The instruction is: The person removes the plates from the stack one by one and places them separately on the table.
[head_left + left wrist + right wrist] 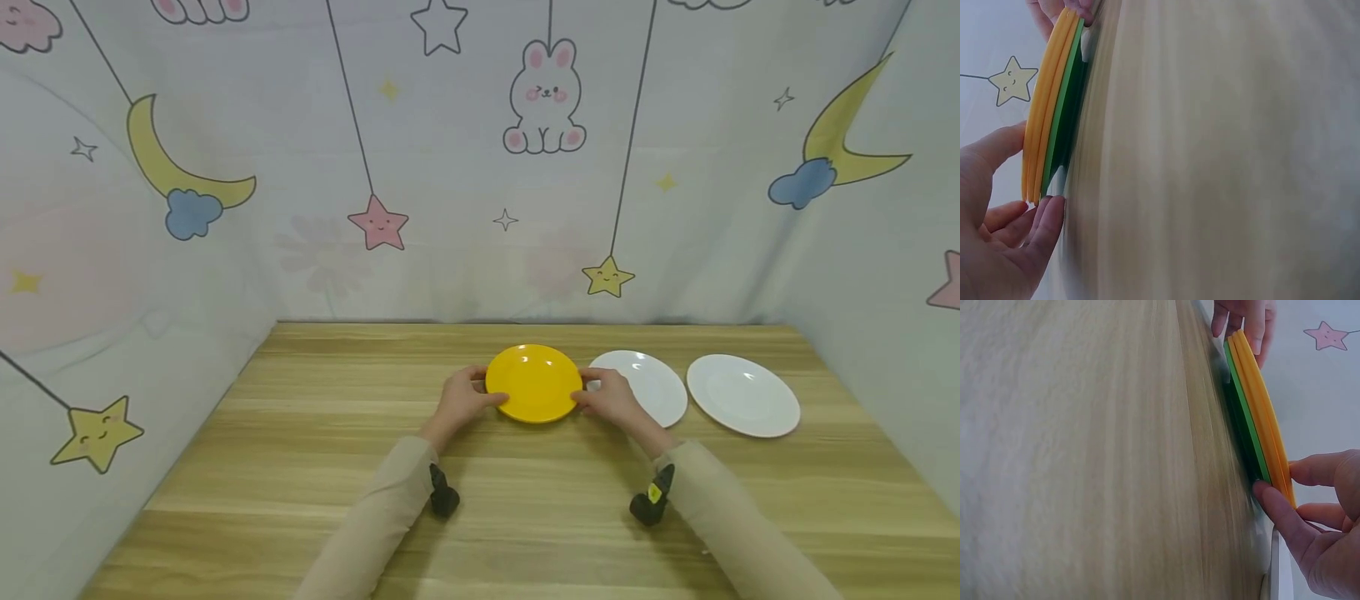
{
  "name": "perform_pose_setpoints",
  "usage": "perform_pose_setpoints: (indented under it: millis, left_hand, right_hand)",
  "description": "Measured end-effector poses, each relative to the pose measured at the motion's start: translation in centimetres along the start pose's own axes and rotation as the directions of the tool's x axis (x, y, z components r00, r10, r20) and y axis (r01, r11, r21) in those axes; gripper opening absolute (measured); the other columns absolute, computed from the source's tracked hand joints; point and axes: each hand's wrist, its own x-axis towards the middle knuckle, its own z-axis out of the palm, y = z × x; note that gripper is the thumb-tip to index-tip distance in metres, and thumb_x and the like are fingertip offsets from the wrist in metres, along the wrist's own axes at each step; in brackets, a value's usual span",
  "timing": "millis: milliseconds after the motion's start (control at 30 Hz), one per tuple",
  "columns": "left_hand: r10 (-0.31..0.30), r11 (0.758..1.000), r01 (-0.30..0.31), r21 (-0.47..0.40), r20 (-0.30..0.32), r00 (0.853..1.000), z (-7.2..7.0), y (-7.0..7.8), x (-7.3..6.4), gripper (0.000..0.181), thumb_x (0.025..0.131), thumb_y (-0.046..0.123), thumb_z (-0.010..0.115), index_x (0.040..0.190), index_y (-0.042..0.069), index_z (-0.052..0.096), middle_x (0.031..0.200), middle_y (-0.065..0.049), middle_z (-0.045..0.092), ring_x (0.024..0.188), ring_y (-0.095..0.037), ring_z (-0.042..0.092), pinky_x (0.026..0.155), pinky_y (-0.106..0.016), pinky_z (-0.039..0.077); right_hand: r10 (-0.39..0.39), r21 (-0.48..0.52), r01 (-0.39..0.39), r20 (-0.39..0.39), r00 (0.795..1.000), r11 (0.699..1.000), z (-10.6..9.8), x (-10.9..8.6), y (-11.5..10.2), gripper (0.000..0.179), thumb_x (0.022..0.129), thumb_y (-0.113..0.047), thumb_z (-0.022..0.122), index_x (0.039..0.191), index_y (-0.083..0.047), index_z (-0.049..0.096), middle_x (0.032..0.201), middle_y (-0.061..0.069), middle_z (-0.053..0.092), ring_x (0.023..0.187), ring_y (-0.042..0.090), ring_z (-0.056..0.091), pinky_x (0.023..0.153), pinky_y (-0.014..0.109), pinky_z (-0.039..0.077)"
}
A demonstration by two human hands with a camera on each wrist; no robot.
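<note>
A pale backdrop (465,158) printed with moons, stars and a rabbit hangs behind a wood-grain counter (360,492), where a person in beige sleeves handles a stack of plates near the middle of the far edge. The left hand (461,400) and right hand (611,398) are clamped on opposite sides of it, thumbs at the rim, fingers curled around and beneath. A yellow plate (534,382) tops the pile; the wrist views show several yellow-orange rims above a green plate (1059,125). Whether its underside touches the wood, I cannot tell.

The yellow and green ware is already gathered into one pile. Toward the far right corner lie a white plate (654,387), partly behind the right hand, and, just beside it, a second white plate (742,396), neither of them in the pile. If they belong to the same job, they would appear to be what is left.

No brand or lettering can be read; a yellow mark (655,493) on the right cuff's black device (645,510) is too small to make out.
</note>
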Motion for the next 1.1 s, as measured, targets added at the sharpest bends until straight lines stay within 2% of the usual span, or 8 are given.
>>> perform_pose_setpoints:
  millis: [267, 600, 700, 1100]
  left_hand:
    - [-0.016, 1.0, 0.016, 0.006, -0.024, 1.0, 0.2, 0.2, 0.1, 0.062, 0.073, 0.019, 0.077, 0.125, -0.002, 0.05, 0.123, -0.015, 0.053, 0.102, -0.024, 0.059, 0.081, -0.028, 0.052]
    - [-0.047, 0.999, 0.048, 0.009, -0.031, 0.998, -0.2, 0.2, 0.3, 0.057, 0.074, 0.016, 0.076, 0.122, -0.004, 0.053, 0.119, -0.015, 0.057, 0.107, -0.026, 0.057, 0.086, -0.032, 0.05]
    - [-0.043, 0.999, 0.044, 0.017, -0.039, 0.998, -0.3, 0.0, 0.4, 0.054, 0.075, 0.016, 0.074, 0.121, -0.004, 0.054, 0.117, -0.016, 0.058, 0.105, -0.026, 0.058, 0.085, -0.032, 0.05]
    - [-0.023, 0.998, 0.02, -0.052, -0.05, 0.998, -0.7, -0.8, 0.9, 0.042, 0.077, 0.012, 0.071, 0.115, -0.004, 0.059, 0.11, -0.016, 0.062, 0.1, -0.027, 0.06, 0.079, -0.03, 0.053]
  right_hand:
    - [-0.013, -0.009, 0.013, -0.006, 1.0, 1.0, -0.1, -0.1, -0.1, 0.051, 0.081, -0.008, 0.063, 0.126, 0.009, 0.046, 0.118, 0.025, 0.053, 0.065, 0.013, 0.063, 0.059, 0.025, 0.055]
    - [-0.01, 0.002, 0.01, -0.009, 1.0, 1.0, 0.0, 0.0, 0.1, 0.047, 0.084, -0.009, 0.061, 0.126, 0.008, 0.047, 0.116, 0.023, 0.054, 0.065, 0.012, 0.062, 0.06, 0.023, 0.054]
    - [-0.012, 0.019, 0.012, -0.006, 1.0, 1.0, 0.1, -0.1, 0.2, 0.045, 0.086, -0.007, 0.059, 0.126, 0.009, 0.047, 0.116, 0.024, 0.054, 0.067, 0.011, 0.063, 0.06, 0.023, 0.054]
    - [-0.018, 0.03, 0.018, -0.006, 1.0, 0.999, 0.1, -0.1, 0.2, 0.043, 0.088, -0.005, 0.057, 0.126, 0.011, 0.046, 0.118, 0.026, 0.053, 0.069, 0.011, 0.063, 0.061, 0.022, 0.055]
